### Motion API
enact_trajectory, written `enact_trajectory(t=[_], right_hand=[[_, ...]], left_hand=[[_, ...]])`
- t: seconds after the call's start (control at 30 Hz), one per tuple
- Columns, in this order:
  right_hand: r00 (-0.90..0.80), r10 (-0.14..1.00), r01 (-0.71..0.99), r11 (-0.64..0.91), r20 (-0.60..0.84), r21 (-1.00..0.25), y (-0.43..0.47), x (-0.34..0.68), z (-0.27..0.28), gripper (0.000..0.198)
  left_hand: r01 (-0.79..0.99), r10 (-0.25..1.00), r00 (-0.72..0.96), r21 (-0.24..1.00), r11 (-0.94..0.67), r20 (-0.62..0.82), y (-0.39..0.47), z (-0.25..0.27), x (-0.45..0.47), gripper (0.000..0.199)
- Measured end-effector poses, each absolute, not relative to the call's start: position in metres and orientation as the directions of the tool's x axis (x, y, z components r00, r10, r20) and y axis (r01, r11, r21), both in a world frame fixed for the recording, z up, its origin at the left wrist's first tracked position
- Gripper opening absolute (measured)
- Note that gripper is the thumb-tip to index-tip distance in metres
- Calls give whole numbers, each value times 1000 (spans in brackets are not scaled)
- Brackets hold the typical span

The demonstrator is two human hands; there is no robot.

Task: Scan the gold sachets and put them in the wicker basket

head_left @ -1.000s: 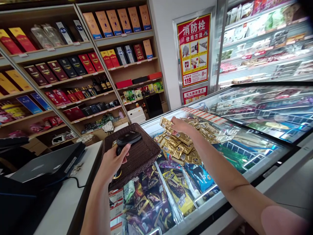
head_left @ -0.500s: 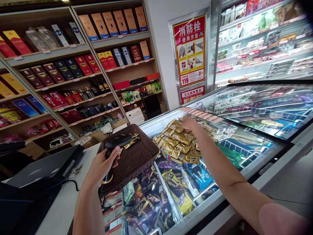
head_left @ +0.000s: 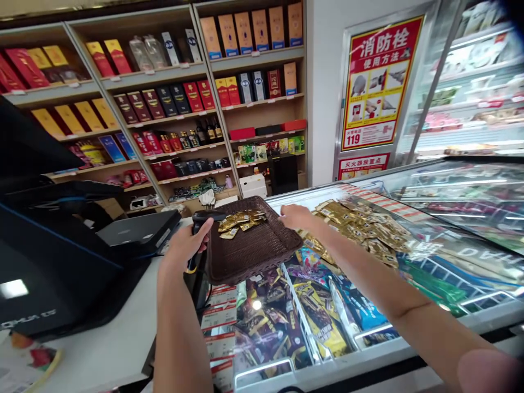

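My left hand [head_left: 189, 243] is wrapped round the handle of a black barcode scanner [head_left: 204, 218], whose head reaches over the left rim of the basket. The brown woven basket [head_left: 245, 252] rests at the freezer's left end, by the counter. Several small gold packets [head_left: 241, 220] lie at its far side. My right hand [head_left: 298, 217] is at the basket's right rim with fingers curled together; whatever they may hold is hidden. Under and beyond my right forearm, a heap of gold packets [head_left: 347, 221] is spread over the glass freezer lid.
Bagged ice creams [head_left: 319, 311] show through the freezer glass [head_left: 286, 349]. Price labels [head_left: 221, 327] line its left side. A black till screen [head_left: 45, 262] stands on the white counter [head_left: 110, 338] at left. Shelves [head_left: 176, 117] of boxed goods stand behind.
My right hand has come left from the gold heap to the basket rim. My view has turned left, and the scanner no longer covers the packets in the basket.
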State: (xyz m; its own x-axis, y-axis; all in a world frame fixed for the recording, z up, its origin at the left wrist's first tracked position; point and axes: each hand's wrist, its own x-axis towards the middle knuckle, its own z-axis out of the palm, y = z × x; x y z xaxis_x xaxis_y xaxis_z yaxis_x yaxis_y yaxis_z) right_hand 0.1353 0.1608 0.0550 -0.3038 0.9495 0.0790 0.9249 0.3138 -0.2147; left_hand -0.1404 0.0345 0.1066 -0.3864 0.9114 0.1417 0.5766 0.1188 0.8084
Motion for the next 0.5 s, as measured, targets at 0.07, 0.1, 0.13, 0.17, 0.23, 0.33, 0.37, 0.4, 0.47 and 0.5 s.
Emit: enact_trajectory(t=[0.07, 0.1, 0.13, 0.17, 0.23, 0.33, 0.37, 0.4, 0.47, 0.5], right_hand=[[-410, 911, 892, 412, 53, -184, 167, 89, 54, 28], [-454, 890, 875, 453, 39, -167, 172, 66, 52, 29], [-488, 872, 860, 487, 33, -150, 177, 44, 49, 31], [-516, 856, 846, 516, 37, -132, 182, 23, 45, 34], [-568, 820, 815, 573, 73, -91, 194, -13, 33, 36], [-617, 772, 780, 626, 149, -14, 211, -51, 12, 36], [-628, 760, 772, 635, 169, 15, 217, -60, 5, 37], [-639, 747, 764, 644, 182, 43, 222, -68, -1, 37], [-670, 718, 740, 665, 188, 97, 232, -78, -12, 37], [-690, 701, 723, 680, 179, 122, 236, -82, -16, 36]], left_hand=[[553, 909, -388, 827, 98, 152, 34, 105, -146, 58], [545, 910, -383, 834, 83, 159, 33, 104, -148, 58], [537, 911, -378, 841, 69, 166, 32, 103, -150, 58], [529, 912, -371, 847, 54, 173, 32, 103, -151, 58], [513, 916, -359, 858, 31, 181, 29, 102, -154, 59], [490, 911, -365, 872, 13, 191, 25, 103, -156, 59], [485, 906, -374, 874, 10, 197, 23, 104, -155, 58], [482, 901, -385, 876, 10, 201, 21, 104, -155, 57], [479, 890, -408, 877, 19, 204, 18, 106, -153, 56], [479, 885, -418, 877, 25, 203, 16, 107, -152, 56]])
